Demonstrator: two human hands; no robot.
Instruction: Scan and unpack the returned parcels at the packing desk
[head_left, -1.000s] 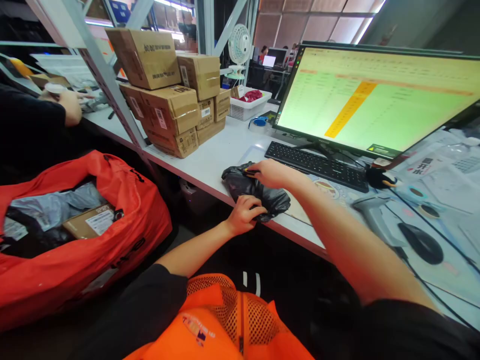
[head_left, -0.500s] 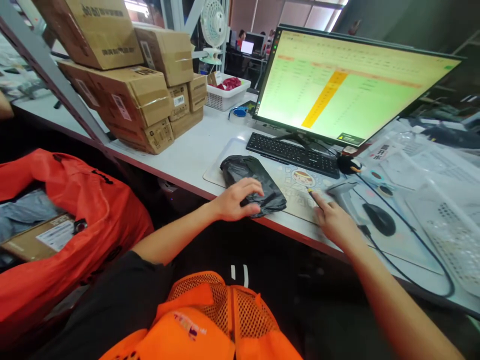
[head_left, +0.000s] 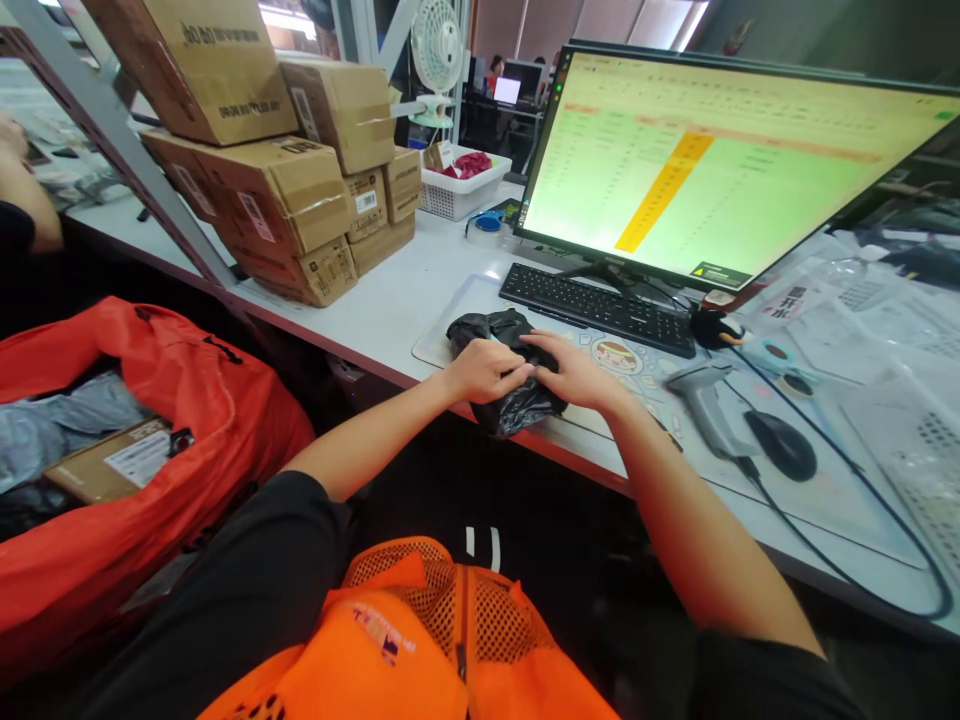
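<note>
A black plastic bag (head_left: 517, 408), crumpled and wrapped round something I cannot make out, lies at the front edge of the desk on a printed mat (head_left: 581, 420). My left hand (head_left: 487, 370) is closed on the upper side of the bag, thumb and fingers pinching the plastic. From the right, my right hand (head_left: 574, 370) grips the same bag, its fingertips meeting the left thumb near the middle. Something pale shows between folds at the top. A thin dark tool (head_left: 666, 430), perhaps a cutter or pen, lies on the mat beside my right forearm.
A grey barcode scanner (head_left: 705, 405) and a black mouse (head_left: 781, 445) lie to the right, with a looping cable. Behind stand a keyboard (head_left: 600, 308) and a monitor (head_left: 675, 180). Stacked cartons (head_left: 262, 190) are on the left, above an open red bag (head_left: 247, 400) holding parcels.
My right hand has let go of the thin tool and moved left onto the black bag. My left hand has closed on the plastic, which is now more bunched up.
</note>
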